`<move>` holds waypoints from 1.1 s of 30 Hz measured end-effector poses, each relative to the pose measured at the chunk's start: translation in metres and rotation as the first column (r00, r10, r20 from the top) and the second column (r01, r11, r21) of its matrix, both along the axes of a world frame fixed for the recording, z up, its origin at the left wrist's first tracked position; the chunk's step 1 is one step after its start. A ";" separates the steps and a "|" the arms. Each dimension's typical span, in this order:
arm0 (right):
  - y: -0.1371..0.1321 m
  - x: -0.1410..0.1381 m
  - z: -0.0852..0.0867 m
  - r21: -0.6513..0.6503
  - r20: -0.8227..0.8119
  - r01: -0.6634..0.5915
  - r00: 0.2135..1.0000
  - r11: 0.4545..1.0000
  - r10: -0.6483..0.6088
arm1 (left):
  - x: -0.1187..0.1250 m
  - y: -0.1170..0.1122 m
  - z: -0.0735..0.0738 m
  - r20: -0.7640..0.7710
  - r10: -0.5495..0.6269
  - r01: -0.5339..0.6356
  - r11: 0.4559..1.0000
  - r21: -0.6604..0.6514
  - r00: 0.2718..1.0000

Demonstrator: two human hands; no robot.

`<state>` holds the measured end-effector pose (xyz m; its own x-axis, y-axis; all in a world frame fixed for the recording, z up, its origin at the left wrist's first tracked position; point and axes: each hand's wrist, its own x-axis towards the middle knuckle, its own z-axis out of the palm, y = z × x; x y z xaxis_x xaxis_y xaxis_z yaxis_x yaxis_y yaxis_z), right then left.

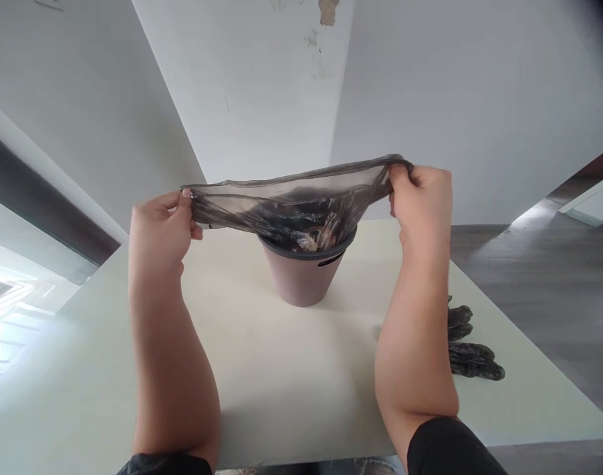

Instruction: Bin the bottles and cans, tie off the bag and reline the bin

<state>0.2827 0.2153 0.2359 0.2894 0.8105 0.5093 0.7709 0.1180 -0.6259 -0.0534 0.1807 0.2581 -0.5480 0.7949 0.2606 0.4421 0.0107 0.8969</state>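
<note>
A small mauve waste bin (302,280) with a dark rim stands in the middle of a white table (262,369). A thin grey translucent bin bag (291,198) sits in it, with crumpled dark rubbish inside. My left hand (160,227) pinches the bag's mouth at its left end. My right hand (423,198) grips the bag's right end. Between the two hands the bag's opening is stretched wide and held a little above the bin's rim.
A crumpled dark bag (472,346) lies on the table just right of my right forearm. White walls meet in a corner behind the bin. Grey floor (553,284) runs along the table's right side.
</note>
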 end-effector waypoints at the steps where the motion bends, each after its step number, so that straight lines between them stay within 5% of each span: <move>1: -0.001 -0.001 0.001 0.060 -0.164 0.027 0.986 0.998 -0.017 | 0.001 -0.002 0.002 0.027 -0.032 0.032 0.999 0.018 0.999; 4: -0.008 -0.003 0.006 0.230 -0.491 -0.011 0.862 0.973 0.126 | 0.004 -0.006 0.004 0.117 -0.134 0.121 0.986 0.113 0.984; 9: -0.015 -0.008 0.012 0.472 -0.588 -0.087 0.711 0.877 0.386 | 0.005 -0.006 0.002 0.128 -0.075 0.034 0.953 0.300 0.989; 15: -0.015 -0.014 0.019 0.584 -0.695 -0.018 0.506 0.811 0.511 | -0.003 0.005 -0.004 0.086 -0.049 -0.006 0.839 0.545 0.995; 20: -0.014 -0.008 0.014 0.661 -0.574 -0.143 0.536 0.737 0.619 | -0.003 0.007 0.001 0.262 -0.239 -0.016 0.710 0.704 0.935; 25: -0.010 -0.004 0.009 0.664 -0.623 -0.104 0.470 0.741 0.625 | -0.001 0.006 0.003 0.305 -0.241 -0.050 0.705 0.707 0.921; 30: -0.012 -0.001 0.013 0.691 -0.635 -0.017 0.461 0.722 0.619 | -0.003 0.013 -0.001 0.250 -0.267 -0.028 0.630 0.776 0.931; 33: -0.011 0.003 0.017 0.698 -0.672 0.091 0.427 0.710 0.606 | -0.009 0.020 -0.005 0.366 -0.321 -0.055 0.682 0.729 0.873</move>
